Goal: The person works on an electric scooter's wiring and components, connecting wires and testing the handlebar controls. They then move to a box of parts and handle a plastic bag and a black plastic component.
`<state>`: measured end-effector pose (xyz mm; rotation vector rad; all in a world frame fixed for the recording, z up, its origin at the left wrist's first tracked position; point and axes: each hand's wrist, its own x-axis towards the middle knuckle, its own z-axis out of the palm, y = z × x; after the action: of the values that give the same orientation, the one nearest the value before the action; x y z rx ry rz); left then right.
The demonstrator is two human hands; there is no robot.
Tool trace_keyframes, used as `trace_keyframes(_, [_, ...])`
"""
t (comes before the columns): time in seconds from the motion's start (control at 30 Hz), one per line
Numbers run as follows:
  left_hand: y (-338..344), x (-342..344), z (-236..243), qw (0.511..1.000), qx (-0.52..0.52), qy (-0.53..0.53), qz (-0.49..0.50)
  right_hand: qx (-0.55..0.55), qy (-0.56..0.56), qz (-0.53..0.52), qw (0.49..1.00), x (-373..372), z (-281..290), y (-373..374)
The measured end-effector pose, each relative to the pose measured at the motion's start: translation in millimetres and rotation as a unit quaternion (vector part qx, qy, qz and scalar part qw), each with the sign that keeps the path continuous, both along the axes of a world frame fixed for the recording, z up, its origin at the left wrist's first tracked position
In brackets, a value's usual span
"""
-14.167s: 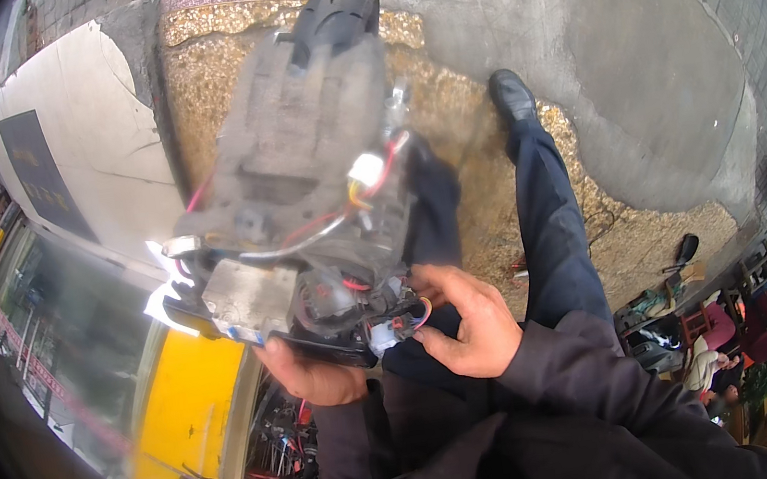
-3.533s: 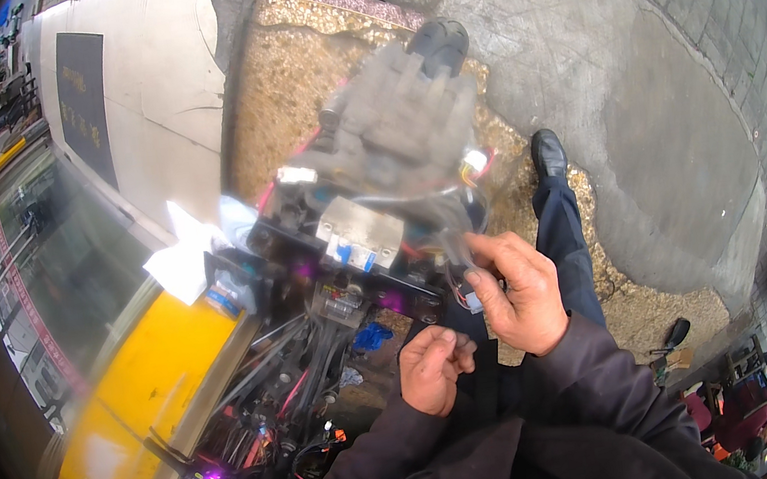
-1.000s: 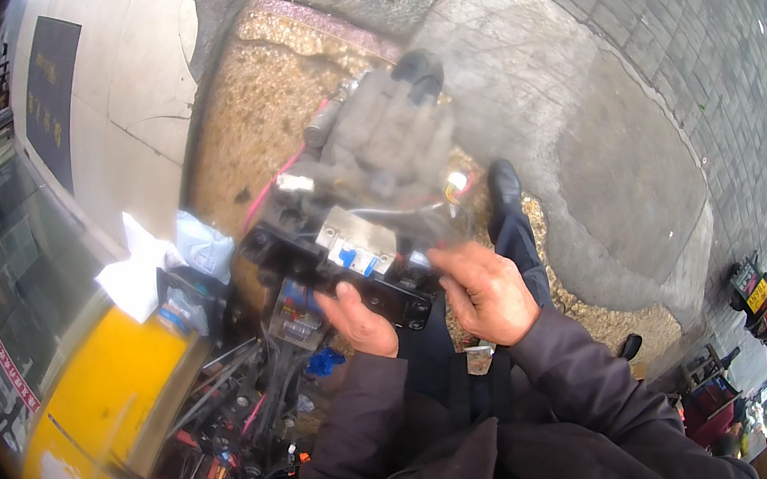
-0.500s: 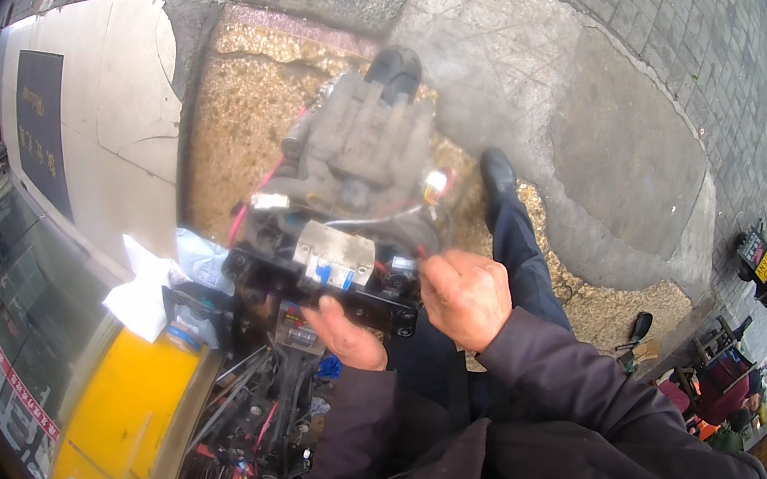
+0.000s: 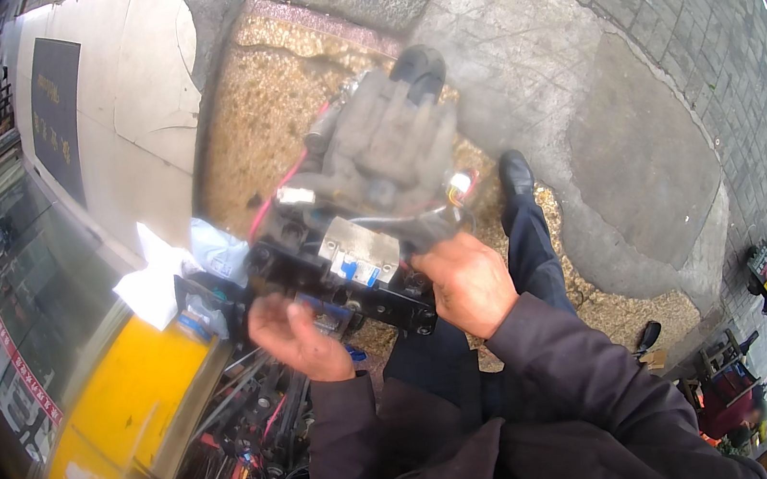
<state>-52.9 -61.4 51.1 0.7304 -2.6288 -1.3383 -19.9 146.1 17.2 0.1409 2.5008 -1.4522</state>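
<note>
Head camera, left of a worn pair, wide fisheye: it looked steeply down from above the wearer's jacket (image 5: 433, 470), with the left hand (image 5: 298, 340) and the right hand (image 5: 470, 286) at close range. Coverage extended past the dusty grey machine (image 5: 385, 138) to the far right edge of the ground (image 5: 498, 45), where grey paving (image 5: 655, 20) curved toward a dark round rim.

Dark plum-grey jacket sleeves (image 5: 579, 364), navy trousers (image 5: 535, 253), black round-toed shoe (image 5: 515, 171)
</note>
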Motion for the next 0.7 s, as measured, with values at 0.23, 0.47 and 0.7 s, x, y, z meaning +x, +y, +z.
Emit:
trace_keyframes(0.23, [-6,-55,6,0.985,-0.096,0.079,-0.120,-0.103,0.038,-0.043,0.993,-1,14,24])
trace_keyframes(0.47, [6,-101,-27,0.965,-0.186,0.091,-0.160,-0.098,-0.044,-0.165,0.980,-26,-13,44])
trace_keyframes(0.7, [7,-102,-28,0.952,-0.232,0.092,-0.176,-0.158,-0.176,-0.156,0.959,-16,-23,34])
